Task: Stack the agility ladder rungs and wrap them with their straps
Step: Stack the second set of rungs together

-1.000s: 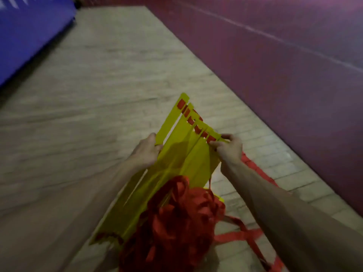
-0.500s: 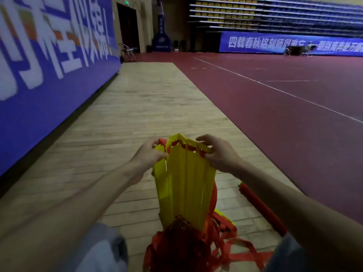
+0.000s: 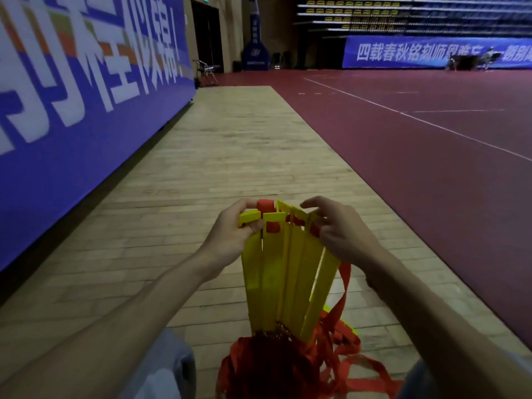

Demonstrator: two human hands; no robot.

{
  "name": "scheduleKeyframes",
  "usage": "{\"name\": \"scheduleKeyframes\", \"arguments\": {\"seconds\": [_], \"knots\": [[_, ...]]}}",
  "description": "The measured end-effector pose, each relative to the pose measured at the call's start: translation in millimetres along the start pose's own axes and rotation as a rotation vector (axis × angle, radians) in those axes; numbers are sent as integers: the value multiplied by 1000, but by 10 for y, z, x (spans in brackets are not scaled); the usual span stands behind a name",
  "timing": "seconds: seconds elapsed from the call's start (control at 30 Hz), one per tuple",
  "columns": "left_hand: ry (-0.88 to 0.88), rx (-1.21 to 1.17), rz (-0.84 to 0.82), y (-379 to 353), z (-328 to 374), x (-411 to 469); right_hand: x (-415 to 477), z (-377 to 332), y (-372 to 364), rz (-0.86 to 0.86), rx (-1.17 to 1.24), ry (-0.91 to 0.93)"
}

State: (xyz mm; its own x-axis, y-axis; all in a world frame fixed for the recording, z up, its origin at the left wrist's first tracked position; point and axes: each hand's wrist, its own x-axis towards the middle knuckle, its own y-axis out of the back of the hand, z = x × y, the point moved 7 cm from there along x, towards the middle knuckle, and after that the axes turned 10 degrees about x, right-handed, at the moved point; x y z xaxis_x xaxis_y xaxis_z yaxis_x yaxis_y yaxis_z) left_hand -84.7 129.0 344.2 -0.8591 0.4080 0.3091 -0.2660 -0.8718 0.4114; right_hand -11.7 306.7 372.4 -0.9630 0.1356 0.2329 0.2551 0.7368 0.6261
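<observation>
**A:** What fills the left of the frame?

**B:** A blue banner (image 3: 72, 125) with big white characters takes up the upper left. A folding chair (image 3: 206, 71) stands past its far end. The pale wooden floor (image 3: 230, 168) runs up the middle, and I'm low down on it.

**A:** And your left hand?

**B:** My left hand (image 3: 230, 239) is just left of centre. Its fingers and thumb are curled round the top of the leftmost rung, pinching it.

**A:** Where are the rungs themselves?

**B:** The yellow rungs (image 3: 288, 272) stand roughly upright in the lower middle of the frame, between my two hands. They are side by side, with uneven tops and narrow gaps between them. The red straps (image 3: 270, 367) show through the slots near the tops. They bunch in a tangled heap at the bottom centre, under the rungs, and loops trail toward the lower right.

**A:** The right hand?

**B:** My right hand (image 3: 344, 236) is just right of centre. Its fingers are bent over the tops of the rightmost rungs and grip them, with the forefinger stretched a little above.

**A:** Further right?

**B:** The dark red court (image 3: 431, 168), crossed by white lines, fills that side.
</observation>
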Motion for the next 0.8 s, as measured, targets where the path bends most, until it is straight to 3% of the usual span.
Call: {"name": "scheduleKeyframes", "arguments": {"seconds": [0.1, 0.2, 0.33, 0.43, 0.53, 0.8], "knots": [[-3, -174, 18, 53, 65, -33, -87, -33, 212, 96, 174, 21], [14, -215, -19, 16, 67, -25, -146, -39, 221, 111, 190, 35], [68, 10, -152, -212, 13, -56, -204, -23, -8, -33, -87, 24], [130, 76, -310, -362, -4, -110, -225, -114, -53, -77, -229, 115], [85, 86, -412, -410, 86, -175, -267, -141, -105, -137, -334, 176], [51, -35, -419, -486, 99, -235, -312, -79, -69, -143, -410, 201]]}}
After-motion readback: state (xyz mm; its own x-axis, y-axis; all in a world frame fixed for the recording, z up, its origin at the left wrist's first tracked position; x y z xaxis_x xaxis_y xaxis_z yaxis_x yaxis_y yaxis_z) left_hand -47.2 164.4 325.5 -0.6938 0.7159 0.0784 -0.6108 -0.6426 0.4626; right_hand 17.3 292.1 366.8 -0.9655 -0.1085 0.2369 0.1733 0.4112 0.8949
